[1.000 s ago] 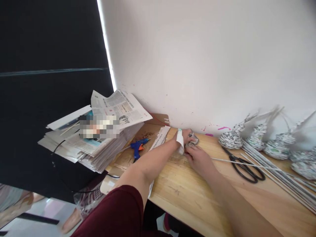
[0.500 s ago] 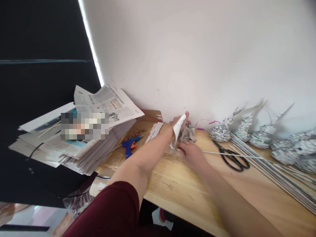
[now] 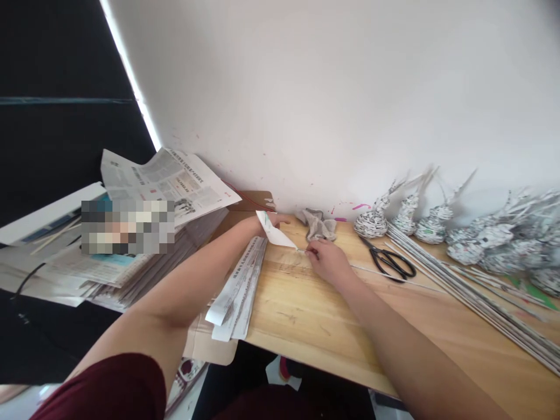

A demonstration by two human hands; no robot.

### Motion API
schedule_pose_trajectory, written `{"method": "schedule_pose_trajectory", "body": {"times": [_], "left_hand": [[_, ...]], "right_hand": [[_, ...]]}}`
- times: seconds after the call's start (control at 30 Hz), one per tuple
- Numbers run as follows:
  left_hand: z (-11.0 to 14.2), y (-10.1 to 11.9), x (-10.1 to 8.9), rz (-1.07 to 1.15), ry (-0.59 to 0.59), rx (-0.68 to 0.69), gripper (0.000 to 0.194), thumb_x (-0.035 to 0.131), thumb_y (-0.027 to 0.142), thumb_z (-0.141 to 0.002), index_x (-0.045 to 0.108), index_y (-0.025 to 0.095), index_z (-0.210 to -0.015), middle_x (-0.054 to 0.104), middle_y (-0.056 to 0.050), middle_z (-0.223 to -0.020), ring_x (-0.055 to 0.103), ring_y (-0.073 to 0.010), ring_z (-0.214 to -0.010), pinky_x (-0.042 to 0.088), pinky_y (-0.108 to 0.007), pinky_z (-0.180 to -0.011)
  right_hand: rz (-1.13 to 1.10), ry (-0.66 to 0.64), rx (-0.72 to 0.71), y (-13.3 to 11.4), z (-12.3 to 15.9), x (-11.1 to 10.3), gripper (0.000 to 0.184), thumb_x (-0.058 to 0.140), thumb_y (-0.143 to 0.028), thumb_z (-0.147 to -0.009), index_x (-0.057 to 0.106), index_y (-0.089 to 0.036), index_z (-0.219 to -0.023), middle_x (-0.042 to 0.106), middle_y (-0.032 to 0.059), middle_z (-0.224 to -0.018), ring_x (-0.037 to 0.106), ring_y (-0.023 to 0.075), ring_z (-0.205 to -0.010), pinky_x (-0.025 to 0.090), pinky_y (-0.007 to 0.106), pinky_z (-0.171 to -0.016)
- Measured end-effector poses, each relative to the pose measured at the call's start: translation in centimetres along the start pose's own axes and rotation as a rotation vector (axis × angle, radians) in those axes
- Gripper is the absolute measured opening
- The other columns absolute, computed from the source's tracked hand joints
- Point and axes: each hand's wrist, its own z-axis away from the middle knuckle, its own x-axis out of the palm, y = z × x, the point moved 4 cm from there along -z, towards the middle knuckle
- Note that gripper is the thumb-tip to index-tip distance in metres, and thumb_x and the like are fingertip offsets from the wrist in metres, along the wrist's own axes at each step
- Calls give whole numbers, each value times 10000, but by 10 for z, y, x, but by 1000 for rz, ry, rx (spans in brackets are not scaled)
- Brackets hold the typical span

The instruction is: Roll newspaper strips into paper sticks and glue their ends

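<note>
A white paper strip (image 3: 276,234) stretches between my hands above the wooden table. My left hand (image 3: 280,220) is at its far left end, partly covered by the strip, with the strip seemingly caught in its fingers. My right hand (image 3: 327,258) pinches the narrow, twisted end, where the strip winds into a thin rolled paper stick (image 3: 371,270). That stick runs out to the right under my right wrist and over the table. Just beyond my right fingertips lies a crumpled grey cloth (image 3: 321,224).
Cut newspaper strips (image 3: 238,291) lie by my left forearm. Black scissors (image 3: 389,261) and a bundle of paper sticks (image 3: 437,268) rest at right. Woven paper figures (image 3: 371,223) line the wall. A newspaper stack (image 3: 131,286) stands at left.
My left hand has moved left, drawing the strip out between the hands. My right hand has shifted slightly left in view. Newspaper strips beside my left arm have come into view as the camera turned.
</note>
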Motion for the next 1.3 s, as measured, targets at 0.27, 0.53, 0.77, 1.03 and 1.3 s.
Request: {"method": "schedule_pose_trajectory", "body": {"times": [0.27,0.53,0.77,1.03,1.3], "left_hand": [[41,8,30,296,-325,-131,279,721,336,-667,648,128,-839,633,-54,-672,572,-107,-547,469,-238,-580],[36,-15,35,517,-19,-321,272,644,267,-765,548,154,-993,653,-57,-766,607,-107,-563,481,-224,-543],[54,-34,59,386,-71,-358,321,603,409,-775,618,128,-621,594,-34,-595,543,-93,-530,461,-211,-542],[77,-28,82,419,-359,-87,263,695,287,-687,688,150,-913,676,-52,-789,604,-115,-685,454,-217,-666],[79,-34,83,505,-178,-238,393,692,419,-679,600,167,-967,639,-67,-854,596,-113,-605,436,-187,-436]], "right_hand": [[-6,-13,-6,-1,0,0,136,518,-266,-823,628,-195,-788,636,47,-793,542,158,-741,333,249,-637],[-98,44,102,9,-3,-3,151,532,-296,-814,616,-202,-731,657,19,-712,535,135,-603,312,242,-554],[-121,142,169,9,-3,-15,137,547,-291,-799,628,-204,-733,659,14,-705,542,133,-602,329,241,-563],[-188,240,233,14,-2,-30,136,530,-274,-786,637,-192,-769,662,17,-717,555,135,-623,357,232,-578],[-192,172,233,2,0,-23,163,536,-314,-796,616,-199,-712,631,-4,-644,508,115,-554,323,227,-544]]}}
